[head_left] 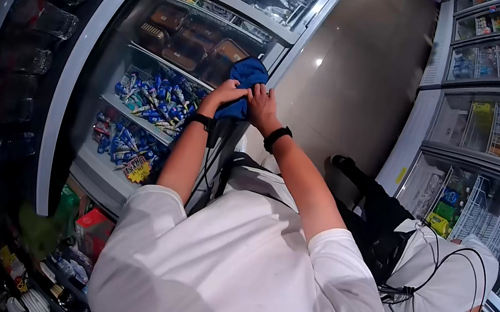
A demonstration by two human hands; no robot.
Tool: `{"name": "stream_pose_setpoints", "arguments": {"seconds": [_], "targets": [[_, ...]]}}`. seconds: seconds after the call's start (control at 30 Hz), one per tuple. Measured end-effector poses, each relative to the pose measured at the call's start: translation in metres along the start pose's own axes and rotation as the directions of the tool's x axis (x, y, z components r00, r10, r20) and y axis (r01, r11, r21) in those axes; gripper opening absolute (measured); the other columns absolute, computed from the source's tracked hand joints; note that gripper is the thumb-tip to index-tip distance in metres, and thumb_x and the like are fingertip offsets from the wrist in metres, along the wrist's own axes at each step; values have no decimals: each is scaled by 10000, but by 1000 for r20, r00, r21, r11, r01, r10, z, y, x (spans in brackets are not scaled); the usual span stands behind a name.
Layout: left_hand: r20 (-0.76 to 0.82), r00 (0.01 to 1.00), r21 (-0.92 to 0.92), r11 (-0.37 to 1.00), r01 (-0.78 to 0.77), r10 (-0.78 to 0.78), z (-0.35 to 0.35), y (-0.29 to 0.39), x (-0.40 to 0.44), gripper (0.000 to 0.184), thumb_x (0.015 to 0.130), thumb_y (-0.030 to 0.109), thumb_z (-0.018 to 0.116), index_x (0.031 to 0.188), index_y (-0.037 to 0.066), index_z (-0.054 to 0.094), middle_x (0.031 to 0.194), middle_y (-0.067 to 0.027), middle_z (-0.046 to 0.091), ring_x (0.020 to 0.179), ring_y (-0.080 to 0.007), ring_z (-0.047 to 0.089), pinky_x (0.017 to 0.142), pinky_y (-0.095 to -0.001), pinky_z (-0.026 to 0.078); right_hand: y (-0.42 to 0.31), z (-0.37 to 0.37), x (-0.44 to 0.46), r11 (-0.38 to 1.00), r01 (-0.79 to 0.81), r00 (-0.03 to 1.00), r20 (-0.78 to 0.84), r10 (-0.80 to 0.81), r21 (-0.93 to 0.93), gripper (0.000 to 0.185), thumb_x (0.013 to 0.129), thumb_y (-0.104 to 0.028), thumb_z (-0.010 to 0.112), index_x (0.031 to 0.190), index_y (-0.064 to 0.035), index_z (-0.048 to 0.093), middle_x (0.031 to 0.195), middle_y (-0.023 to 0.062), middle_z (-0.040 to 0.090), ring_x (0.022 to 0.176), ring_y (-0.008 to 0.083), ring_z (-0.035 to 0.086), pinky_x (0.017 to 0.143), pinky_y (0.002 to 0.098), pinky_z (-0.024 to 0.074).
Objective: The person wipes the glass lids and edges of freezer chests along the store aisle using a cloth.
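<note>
A dark blue piece of cloth [250,70] is bunched between my two hands at the front edge of the chest freezer [287,42]. My left hand [228,94] grips its left side, thumb pointing toward the other hand. On the right side, my right hand [262,108] has its fingers closed on the same cloth, and the fingertips of both hands nearly meet. Part of the cloth hangs below my hands. Beneath the freezer's glass, brown-lidded trays [185,52] lie near the cloth, with many blue-wrapped ice cream cones [157,101] in wire baskets.
Another person [439,287] in a white top, with black cables on the back, is close on my right. Upright glass-door coolers [427,146] line the far side of the tiled aisle [350,73]. A red box [93,230] and other goods sit low at left.
</note>
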State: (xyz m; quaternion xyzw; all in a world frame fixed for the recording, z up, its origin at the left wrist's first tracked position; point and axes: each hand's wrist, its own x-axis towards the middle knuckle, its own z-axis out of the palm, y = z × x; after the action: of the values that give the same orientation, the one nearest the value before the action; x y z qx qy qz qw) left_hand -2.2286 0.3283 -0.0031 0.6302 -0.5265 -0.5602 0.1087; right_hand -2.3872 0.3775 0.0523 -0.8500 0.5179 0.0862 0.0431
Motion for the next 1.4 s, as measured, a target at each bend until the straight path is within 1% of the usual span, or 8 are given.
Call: {"name": "stream_pose_setpoints", "arguments": {"seconds": [0.2, 0.37, 0.57, 0.63, 0.73, 0.93, 1.0, 1.4], "targets": [[-86, 988, -320, 935, -149, 128, -4, 0, 12, 278, 730, 243, 656, 619, -10, 625, 509, -3, 509, 497, -76, 455, 458, -279, 343, -22, -25, 39, 960, -45, 902, 401, 158, -276, 721, 821, -480, 620, 1390, -98, 399, 1415, 123, 386, 1336, 326, 360, 1093, 457, 247], [-147, 978, -324, 928, -186, 145, -2, 0, 10, 269, 764, 210, 612, 632, -23, 633, 522, -63, 547, 516, -110, 508, 513, -304, 411, -13, 0, 34, 963, -46, 999, 12, 51, -266, 290, 818, -192, 576, 1098, -119, 557, 1046, 92, 515, 1009, 271, 529, 908, 378, 372], [-161, 982, -220, 966, -135, 101, 8, -14, -15, 352, 801, 239, 563, 1012, -36, 623, 805, -211, 642, 726, -264, 621, 698, -381, 475, 3, -8, -7, 995, 98, 974, -206, -92, 21, 191, 804, -158, 578, 993, -140, 580, 976, 36, 531, 992, 195, 524, 831, 376, 392], [-285, 921, 48, 964, -262, 265, 25, -60, -32, 431, 817, 221, 543, 1156, -45, 566, 983, -270, 640, 936, -358, 643, 819, -417, 476, -4, -4, -15, 971, 175, 984, -72, -165, 164, 200, 797, -137, 575, 994, -145, 607, 982, 29, 551, 1031, 195, 550, 921, 423, 386], [31, 994, -30, 994, -108, 109, 9, -53, -107, 540, 824, 157, 539, 1311, -65, 464, 1197, -270, 587, 1115, -341, 582, 944, -366, 444, -17, -14, -22, 905, 284, 921, 171, -349, 318, 321, 783, -144, 549, 1088, -172, 646, 1084, 42, 573, 1109, 224, 561, 1054, 522, 298], [48, 998, 353, 936, 13, -32, 11, -48, -206, 657, 759, 159, 618, 1355, -15, 404, 1198, -296, 566, 1133, -416, 550, 946, -428, 448, -47, -21, -53, 721, 500, 768, 138, -625, 480, 410, 806, -500, 598, 993, -147, 691, 1080, 80, 575, 1119, 239, 536, 1021, 532, 330], [210, 958, 240, 960, 144, -196, 7, -7, -239, 765, 737, 162, 664, 1393, -56, 336, 1278, -303, 516, 1212, -415, 495, 1006, -411, 415, -55, -21, -57, 698, 519, 751, 125, -648, 493, 423, 814, -525, 583, 960, -146, 700, 1070, 85, 577, 1111, 243, 537, 1002, 531, 346], [-222, 971, 355, 920, 166, -89, 131, -90, -257, 832, 762, 240, 685, 1388, -73, 236, 1492, -256, 186, 1395, -446, 122, 1128, -473, 185, -56, 26, -112, 719, 685, 726, -28, -687, 121, 340, 809, -449, 592, 1025, -212, 705, 1206, 6, 504, 1198, 171, 420, 954, 464, 339]]}}
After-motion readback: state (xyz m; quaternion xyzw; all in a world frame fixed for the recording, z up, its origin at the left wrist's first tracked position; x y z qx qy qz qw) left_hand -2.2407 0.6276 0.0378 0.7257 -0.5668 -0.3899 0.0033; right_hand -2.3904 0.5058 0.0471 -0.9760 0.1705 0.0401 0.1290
